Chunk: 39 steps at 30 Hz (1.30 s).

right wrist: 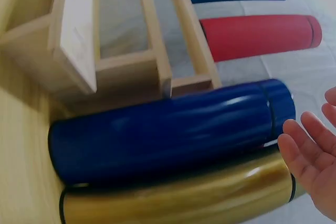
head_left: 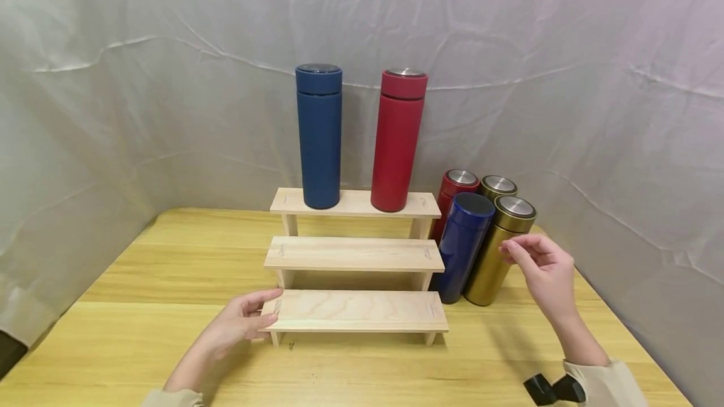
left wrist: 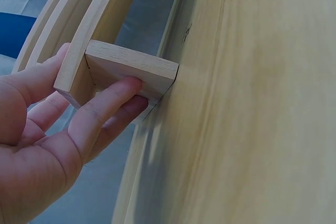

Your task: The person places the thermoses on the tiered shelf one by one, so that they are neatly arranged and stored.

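Note:
A three-step wooden display stand stands on the table. My left hand grips the left end of its lowest step; in the left wrist view, fingers lie against the end leg under the board. A matte blue thermos flask and a matte red one stand upright on the top step. My right hand is raised beside the front gold flask, fingers loosely bent and holding nothing. A glossy blue flask stands between that gold flask and the stand.
Behind the front flasks stand a second red flask and another gold flask. Pale grey cloth hangs around the back and sides of the wooden table. A black wrist strap shows at the right cuff.

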{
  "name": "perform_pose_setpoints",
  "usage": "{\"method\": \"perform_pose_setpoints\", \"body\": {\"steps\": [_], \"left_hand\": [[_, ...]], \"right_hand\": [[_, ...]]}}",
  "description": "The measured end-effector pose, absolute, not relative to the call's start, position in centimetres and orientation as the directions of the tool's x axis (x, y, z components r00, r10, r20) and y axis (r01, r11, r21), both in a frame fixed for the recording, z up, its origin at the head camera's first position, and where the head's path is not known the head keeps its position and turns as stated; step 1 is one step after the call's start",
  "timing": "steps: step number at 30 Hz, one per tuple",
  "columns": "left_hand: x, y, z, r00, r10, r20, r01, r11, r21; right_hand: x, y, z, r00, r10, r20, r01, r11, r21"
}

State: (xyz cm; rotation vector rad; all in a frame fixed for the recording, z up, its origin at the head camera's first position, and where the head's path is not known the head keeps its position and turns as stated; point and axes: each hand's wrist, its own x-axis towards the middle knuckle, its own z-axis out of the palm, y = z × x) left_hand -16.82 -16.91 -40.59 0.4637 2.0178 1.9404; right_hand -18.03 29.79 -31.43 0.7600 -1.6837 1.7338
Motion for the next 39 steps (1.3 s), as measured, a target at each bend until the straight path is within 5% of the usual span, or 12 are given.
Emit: {"method": "perform_pose_setpoints", "body": {"steps": [8,15,22,39], "left_hand": [[-16.9,-17.0,-40.6,-0.900,0.435,0.006,0.022,0.033,0.999],[-16.8,-17.0,-40.6,-0.903,0.430,0.002,0.025,0.048,0.999],[-16.9,-17.0,-40.6,-0.905,0.426,0.000,0.022,0.046,0.999],[-16.9,-17.1,-40.8,-0.903,0.429,0.006,0.039,0.066,0.997]], "right_hand": [[-27.9,41.4,-42.8,-0.666,0.087,0.741,-0.743,0.009,-0.669],[-23.6,37.1,-37.3,-0.643,0.164,0.748,-0.753,0.042,-0.657],[-28.5,43.0,-42.7,-0.612,0.260,0.747,-0.575,0.502,-0.646],[-30.4,42.7,-44.9,-0.744,0.225,0.629,-0.444,0.536,-0.718]]}}
